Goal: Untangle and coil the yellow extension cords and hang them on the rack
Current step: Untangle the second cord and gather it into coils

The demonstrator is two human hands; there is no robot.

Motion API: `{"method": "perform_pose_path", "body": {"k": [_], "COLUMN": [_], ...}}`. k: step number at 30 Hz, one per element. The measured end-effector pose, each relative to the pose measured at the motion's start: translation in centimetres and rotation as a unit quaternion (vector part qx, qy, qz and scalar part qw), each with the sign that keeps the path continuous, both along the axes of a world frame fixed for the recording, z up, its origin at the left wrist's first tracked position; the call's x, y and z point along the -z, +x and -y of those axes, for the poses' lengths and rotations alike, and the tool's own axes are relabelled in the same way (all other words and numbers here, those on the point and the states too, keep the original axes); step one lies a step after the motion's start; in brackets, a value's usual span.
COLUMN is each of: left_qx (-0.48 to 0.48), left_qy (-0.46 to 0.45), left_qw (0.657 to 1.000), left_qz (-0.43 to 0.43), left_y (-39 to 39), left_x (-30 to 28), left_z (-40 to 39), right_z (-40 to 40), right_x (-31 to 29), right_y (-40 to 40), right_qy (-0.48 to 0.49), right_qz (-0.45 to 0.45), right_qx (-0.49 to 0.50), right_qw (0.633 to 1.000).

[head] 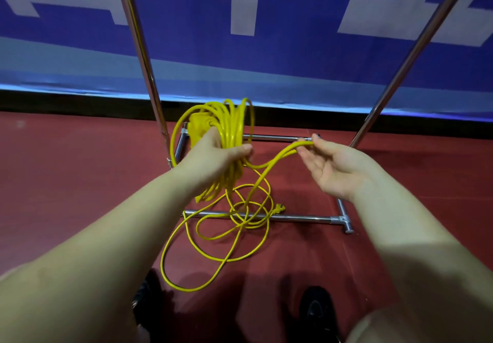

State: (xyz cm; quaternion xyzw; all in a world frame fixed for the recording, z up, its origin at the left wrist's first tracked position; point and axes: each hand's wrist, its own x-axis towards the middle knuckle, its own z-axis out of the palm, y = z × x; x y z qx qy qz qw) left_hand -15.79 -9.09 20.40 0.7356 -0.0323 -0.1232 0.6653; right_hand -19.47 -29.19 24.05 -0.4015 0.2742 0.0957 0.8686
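Head view looks down past both bare forearms at the chrome tube rack, its two shiny uprights rising out of the top of the picture and its base bars lying on the dark red floor, with a blue and white banner behind. We are mid-coil, by my reading: the left hand is wrapped round a fat bundle of yellow extension cord loops, gathered and held above the base of the rack, while a good share of the same yellow cord lies loose on the floor, crossing over the near base bar in several overlapping rings. The right hand pinches one strand of that cord between thumb and fingertips, the other fingers relaxed and spread, and the strand sags across to the bundle. Next call, I'd say: carry that strand over to the left hand, lay another loop, then feed up the slack without letting the floor rings snag each other or the bar. A yellow plug end lies by the near bar. Hard to make out: a yellow block behind the bundle, perhaps a socket; whether there is more than one cord; and the rack's top rail, cut off above. Dark shoes show dimly at the bottom edge.
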Motion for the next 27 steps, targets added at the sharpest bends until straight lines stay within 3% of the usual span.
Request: {"method": "perform_pose_path", "body": {"k": [5,13,15,17,19,21,23,24,25,27], "left_qx": [0.132,0.17,0.14,0.103,0.057,0.014,-0.011,-0.019,-0.027,-0.052], "left_qy": [0.015,0.016,0.018,-0.014,-0.076,-0.13,-0.168,-0.182,-0.193,-0.202], "left_qw": [0.991,0.985,0.989,0.994,0.994,0.989,0.981,0.977,0.973,0.969], "left_qz": [-0.004,-0.031,-0.033,-0.033,-0.048,-0.071,-0.1,-0.113,-0.125,-0.133], "left_y": [-1.6,-2.4,-2.3,-2.0,-1.6,-1.3,-1.0,-1.0,-0.9,-0.7], "left_x": [-0.4,0.7,0.8,0.9,0.9,0.4,0.3,0.2,0.1,0.0], "left_z": [1.2,2.7,2.9,3.0,3.0,3.0,3.1,3.0,3.0,2.9], "right_z": [-0.6,-1.0,-0.9,-1.0,-1.3,-1.9,-2.4,-2.6,-2.8,-2.8], "right_x": [0.1,-0.4,-0.4,-0.3,-0.1,0.4,1.2,1.6,1.8,1.8], "right_y": [0.6,0.6,0.5,0.4,-0.1,-0.8,-1.4,-1.5,-1.6,-1.5], "right_qy": [0.063,0.093,0.06,-0.069,-0.304,-0.494,-0.606,-0.632,-0.64,-0.62], "right_qz": [-0.018,-0.019,0.006,0.037,0.043,0.044,0.074,0.1,0.129,0.176], "right_qx": [0.064,0.061,0.051,0.004,-0.097,-0.217,-0.292,-0.304,-0.307,-0.308], "right_qw": [0.996,0.994,0.997,0.997,0.947,0.841,0.736,0.706,0.693,0.7]}}
